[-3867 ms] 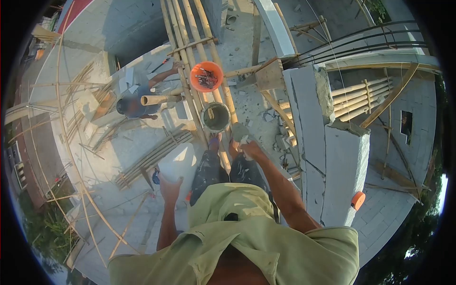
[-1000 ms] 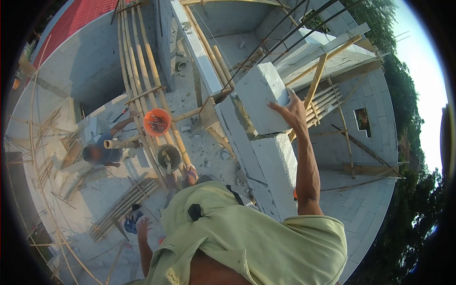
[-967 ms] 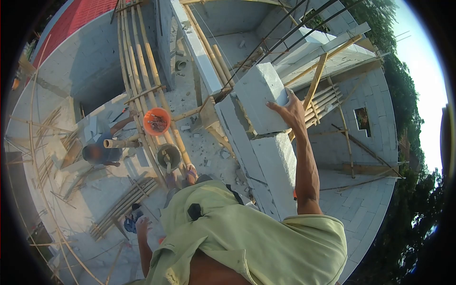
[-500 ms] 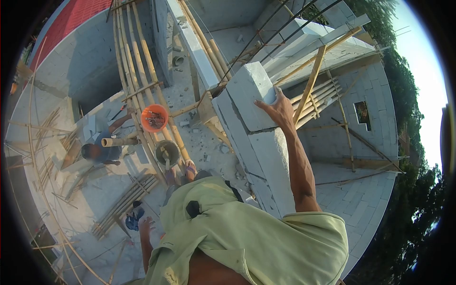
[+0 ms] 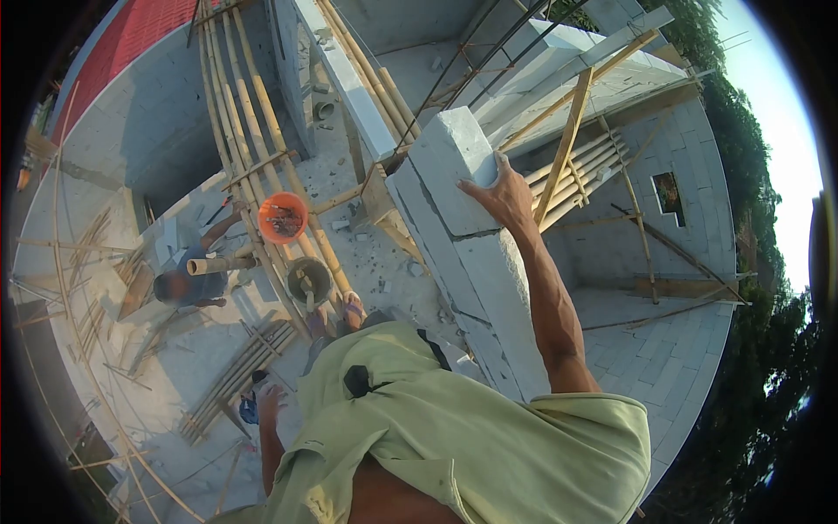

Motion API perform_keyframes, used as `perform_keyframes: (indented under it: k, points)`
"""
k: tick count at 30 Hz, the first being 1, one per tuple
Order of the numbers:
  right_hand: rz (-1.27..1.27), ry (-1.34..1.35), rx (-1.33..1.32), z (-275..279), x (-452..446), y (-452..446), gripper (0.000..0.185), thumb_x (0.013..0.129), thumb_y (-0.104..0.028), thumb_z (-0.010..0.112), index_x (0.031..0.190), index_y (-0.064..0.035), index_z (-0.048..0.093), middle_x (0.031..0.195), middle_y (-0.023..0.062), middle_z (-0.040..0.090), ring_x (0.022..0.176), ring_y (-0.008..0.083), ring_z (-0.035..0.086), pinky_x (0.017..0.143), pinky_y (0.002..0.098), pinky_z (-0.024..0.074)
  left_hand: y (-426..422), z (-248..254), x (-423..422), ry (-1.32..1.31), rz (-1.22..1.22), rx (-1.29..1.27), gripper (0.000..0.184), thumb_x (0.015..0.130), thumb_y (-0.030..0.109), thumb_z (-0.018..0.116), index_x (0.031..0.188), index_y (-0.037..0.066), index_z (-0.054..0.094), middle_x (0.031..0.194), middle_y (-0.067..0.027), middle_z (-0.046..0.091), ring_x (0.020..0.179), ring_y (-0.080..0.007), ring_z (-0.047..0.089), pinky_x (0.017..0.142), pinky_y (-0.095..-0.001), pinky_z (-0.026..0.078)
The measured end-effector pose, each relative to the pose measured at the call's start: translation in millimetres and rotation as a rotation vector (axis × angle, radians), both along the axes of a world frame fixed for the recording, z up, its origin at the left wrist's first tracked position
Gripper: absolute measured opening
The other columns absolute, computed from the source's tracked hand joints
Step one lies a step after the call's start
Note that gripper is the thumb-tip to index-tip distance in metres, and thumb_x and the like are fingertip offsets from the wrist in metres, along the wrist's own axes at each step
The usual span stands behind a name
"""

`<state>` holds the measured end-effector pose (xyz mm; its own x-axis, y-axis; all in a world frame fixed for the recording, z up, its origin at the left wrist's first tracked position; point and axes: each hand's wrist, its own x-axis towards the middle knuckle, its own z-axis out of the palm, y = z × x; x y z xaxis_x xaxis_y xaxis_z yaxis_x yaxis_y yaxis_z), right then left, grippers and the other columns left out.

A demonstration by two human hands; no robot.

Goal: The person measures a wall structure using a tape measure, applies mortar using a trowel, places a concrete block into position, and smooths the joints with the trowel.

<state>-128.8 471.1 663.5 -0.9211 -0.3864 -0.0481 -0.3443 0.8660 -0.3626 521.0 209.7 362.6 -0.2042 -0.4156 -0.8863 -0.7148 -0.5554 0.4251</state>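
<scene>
Watching from a distance through the head camera, I see the pale block (image 5: pixel 441 182) now lying close against the next block (image 5: pixel 499 269) at the far end of the wall (image 5: pixel 425 224); the wide gap between them has narrowed to a thin dark joint. That brings the block nearly in line with its neighbour, and its lower edge looks seated along the course beneath. My right hand (image 5: pixel 504 199) is partly open around the block's outer top edge, thumb spread across the broad side and fingers bent over the end, so I judge its hold firm but light. My left hand (image 5: pixel 270 403) hangs low, fingers loosely parted, with nothing visible in it, just beside a dark blue item (image 5: pixel 249 409); I cannot tell whether they touch. Below, the orange bucket (image 5: pixel 284 237) and the grey bucket (image 5: pixel 326 278) sit near each other along the bamboo poles (image 5: pixel 333 256), by my feet, while a co-worker (image 5: pixel 205 286) reaches towards the poles' outer edge.
</scene>
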Motion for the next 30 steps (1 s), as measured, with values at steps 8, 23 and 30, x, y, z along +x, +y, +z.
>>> perform_keyframes:
  k: [8,23,30]
  points:
    - [-0.003,-0.021,0.011,-2.8,-1.6,0.5,0.107,0.071,-0.057,0.083,0.144,0.0117,0.046,0.115,0.0352,0.068,0.107,0.0435,0.070,0.096,0.0448,0.0545,-0.6,-10.5,-9.1,0.005,-0.017,0.010,0.038,0.093,0.026,0.065,0.124,0.004,0.064,0.103,-0.0067,0.069,0.088,-0.0201,0.069,0.069,-0.0366,0.058]
    - [0.008,-0.060,0.089,0.6,-1.2,2.5,0.108,0.073,-0.064,0.077,0.146,0.0070,0.041,0.111,0.0313,0.070,0.103,0.0416,0.071,0.089,0.0445,0.0564,-29.8,68.2,-227.1,0.333,-0.597,-0.432,0.052,0.091,0.026,0.070,0.132,-0.006,0.061,0.118,-0.0202,0.070,0.112,-0.0270,0.067,0.095,-0.0357,0.051]
    - [0.099,-0.157,-0.027,-14.1,-11.7,20.5,0.106,0.088,-0.071,0.060,0.152,0.0084,0.031,0.127,0.0383,0.060,0.119,0.0461,0.064,0.101,0.0475,0.0518,6.3,188.2,-424.2,0.751,-0.758,-0.430,0.053,0.093,0.028,0.071,0.134,-0.004,0.060,0.133,-0.0198,0.066,0.120,-0.0331,0.065,0.099,-0.0391,0.052]
